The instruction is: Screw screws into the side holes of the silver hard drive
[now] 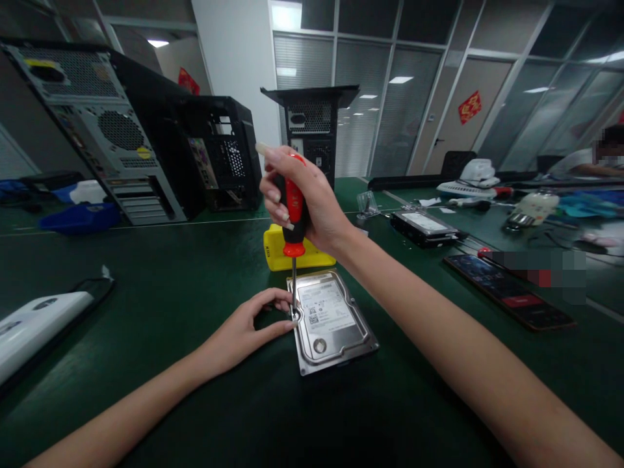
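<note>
A silver hard drive [326, 309] with a white label lies on the green table [195, 260]. My right hand [312, 195] is wrapped round the red and black handle of a screwdriver [294, 227], held upright. Its shaft points down at the left edge of the drive, and the tip meets a spot there. At that same edge my left hand [253, 325] has its thumb and fingers on either side of the shaft's lower end, touching the drive. Whether the left fingers pinch a small part is too small to tell. Just behind the drive stands a yellow holder [275, 250].
Computer cases [121, 130] stand at the back left and another case [312, 130] at the back centre. To the right lie more drives [424, 224] and a phone [507, 292]. A white device [43, 318] is at the left. A person [589, 159] sits far right.
</note>
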Demonstrator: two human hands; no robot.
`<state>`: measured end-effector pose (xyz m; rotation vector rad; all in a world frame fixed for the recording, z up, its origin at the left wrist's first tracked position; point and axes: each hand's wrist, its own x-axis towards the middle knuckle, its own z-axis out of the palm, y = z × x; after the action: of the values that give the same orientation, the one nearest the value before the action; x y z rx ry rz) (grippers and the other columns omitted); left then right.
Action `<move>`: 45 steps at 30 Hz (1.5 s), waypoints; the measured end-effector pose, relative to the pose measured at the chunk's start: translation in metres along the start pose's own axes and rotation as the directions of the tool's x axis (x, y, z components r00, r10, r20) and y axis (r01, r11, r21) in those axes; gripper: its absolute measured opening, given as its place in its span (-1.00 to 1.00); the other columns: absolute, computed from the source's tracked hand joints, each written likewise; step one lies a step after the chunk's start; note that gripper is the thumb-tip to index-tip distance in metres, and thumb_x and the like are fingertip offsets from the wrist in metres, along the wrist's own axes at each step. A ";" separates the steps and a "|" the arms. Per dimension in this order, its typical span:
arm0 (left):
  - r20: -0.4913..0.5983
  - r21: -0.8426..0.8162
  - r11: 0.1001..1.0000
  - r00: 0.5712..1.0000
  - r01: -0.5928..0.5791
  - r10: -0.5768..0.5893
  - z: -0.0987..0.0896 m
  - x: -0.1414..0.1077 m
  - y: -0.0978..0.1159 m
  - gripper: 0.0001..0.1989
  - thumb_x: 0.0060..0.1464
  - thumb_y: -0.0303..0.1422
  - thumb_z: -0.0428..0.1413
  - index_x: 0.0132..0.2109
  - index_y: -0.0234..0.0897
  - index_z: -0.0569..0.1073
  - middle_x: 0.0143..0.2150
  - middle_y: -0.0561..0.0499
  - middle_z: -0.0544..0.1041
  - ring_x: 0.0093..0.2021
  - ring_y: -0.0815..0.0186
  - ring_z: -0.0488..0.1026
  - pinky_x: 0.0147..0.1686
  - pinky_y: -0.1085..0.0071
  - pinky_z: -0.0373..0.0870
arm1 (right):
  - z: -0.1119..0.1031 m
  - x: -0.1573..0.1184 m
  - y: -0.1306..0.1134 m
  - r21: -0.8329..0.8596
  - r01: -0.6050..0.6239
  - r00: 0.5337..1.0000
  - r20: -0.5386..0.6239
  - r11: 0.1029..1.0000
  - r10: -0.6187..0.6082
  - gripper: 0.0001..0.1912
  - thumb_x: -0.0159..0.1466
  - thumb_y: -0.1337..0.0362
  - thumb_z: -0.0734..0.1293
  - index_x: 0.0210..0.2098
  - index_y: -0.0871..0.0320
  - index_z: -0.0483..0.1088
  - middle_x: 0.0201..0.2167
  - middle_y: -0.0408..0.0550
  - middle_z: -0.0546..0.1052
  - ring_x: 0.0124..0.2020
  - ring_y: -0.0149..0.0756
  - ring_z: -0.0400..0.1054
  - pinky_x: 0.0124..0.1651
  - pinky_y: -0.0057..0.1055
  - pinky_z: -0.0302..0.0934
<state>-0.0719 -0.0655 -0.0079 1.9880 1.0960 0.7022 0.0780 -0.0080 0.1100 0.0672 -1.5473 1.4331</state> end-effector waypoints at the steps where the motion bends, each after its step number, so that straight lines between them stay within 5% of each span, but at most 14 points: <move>1: -0.001 0.001 1.000 1.000 0.000 0.000 0.000 0.000 -0.001 -0.66 0.08 -0.20 0.12 -0.01 -0.19 0.34 -0.09 0.00 0.42 -0.03 0.18 0.33 -0.01 0.27 0.26 | 0.001 0.000 -0.001 -0.003 -0.004 1.000 -0.001 1.000 0.004 -0.80 0.23 0.11 0.18 -0.34 0.13 0.19 -0.59 -0.27 0.17 -0.66 -0.59 0.07 -0.65 -0.63 -0.05; 6: 0.001 -0.001 1.000 1.000 -0.006 0.006 0.000 0.001 -0.001 -0.67 0.08 -0.20 0.12 -0.02 -0.20 0.34 -0.11 0.00 0.42 -0.05 0.19 0.34 -0.03 0.28 0.27 | 0.002 -0.003 -0.005 0.019 -0.016 0.999 0.043 1.000 0.015 -0.66 0.25 0.04 0.08 -0.15 0.09 0.27 -0.55 -0.20 0.18 -0.61 -0.54 0.09 -0.56 -0.56 0.02; 12: 0.007 -0.008 1.000 1.000 0.000 0.000 0.001 0.001 0.003 -0.67 0.08 -0.23 0.11 -0.02 -0.22 0.34 -0.12 -0.01 0.42 -0.05 0.18 0.34 -0.01 0.28 0.26 | -0.002 -0.002 -0.004 0.041 -0.041 0.989 0.143 0.998 0.035 -0.69 0.25 0.06 0.13 -0.32 0.19 0.27 -0.48 -0.18 0.24 -0.54 -0.55 0.17 -0.50 -0.56 0.09; 24: -0.007 0.020 1.000 1.000 0.011 -0.011 0.000 -0.001 0.002 -0.67 0.09 -0.19 0.10 -0.01 -0.18 0.34 -0.10 0.00 0.44 -0.04 0.16 0.34 -0.01 0.28 0.27 | 0.000 0.002 -0.002 -0.023 0.025 0.999 -0.034 0.999 -0.026 -0.75 0.18 0.11 0.25 -0.41 0.17 0.19 -0.49 -0.19 0.37 -0.59 -0.56 0.25 -0.53 -0.57 0.21; 33: -0.005 -0.007 0.999 0.999 -0.032 0.032 0.000 -0.005 0.009 -0.69 0.11 -0.22 0.11 -0.02 -0.20 0.34 -0.12 0.01 0.41 -0.06 0.22 0.33 -0.02 0.29 0.24 | 0.000 -0.001 -0.019 -0.189 0.010 0.987 0.157 0.982 0.020 -0.79 0.22 0.15 0.23 -0.36 0.16 0.16 -0.55 -0.24 0.30 -0.58 -0.54 0.27 -0.45 -0.51 0.26; 39: 0.025 0.008 0.999 0.999 -0.039 0.039 0.000 -0.006 0.013 -0.68 0.08 -0.26 0.14 -0.02 -0.21 0.33 -0.11 0.02 0.38 -0.05 0.23 0.31 0.00 0.27 0.22 | -0.016 -0.008 -0.054 -0.558 0.031 0.958 0.252 0.829 0.134 -0.76 0.27 0.16 0.16 -0.23 0.23 0.22 -0.42 -0.13 0.35 -0.41 -0.48 0.35 -0.27 -0.45 0.33; 45: 0.033 0.001 0.998 0.997 -0.067 0.067 0.001 -0.006 0.011 -0.65 0.06 -0.25 0.15 -0.02 -0.23 0.33 -0.11 0.01 0.38 -0.06 0.21 0.32 -0.03 0.27 0.23 | -0.024 -0.012 -0.088 -0.780 -0.090 0.902 0.200 0.620 0.383 -0.75 0.30 0.21 0.13 -0.13 0.24 0.25 -0.11 -0.01 0.33 -0.15 -0.37 0.33 -0.28 -0.52 0.35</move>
<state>-0.0688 -0.0754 -0.0005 2.0393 1.0151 0.7015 0.1527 -0.0221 0.1611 -0.4385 -2.4412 0.8631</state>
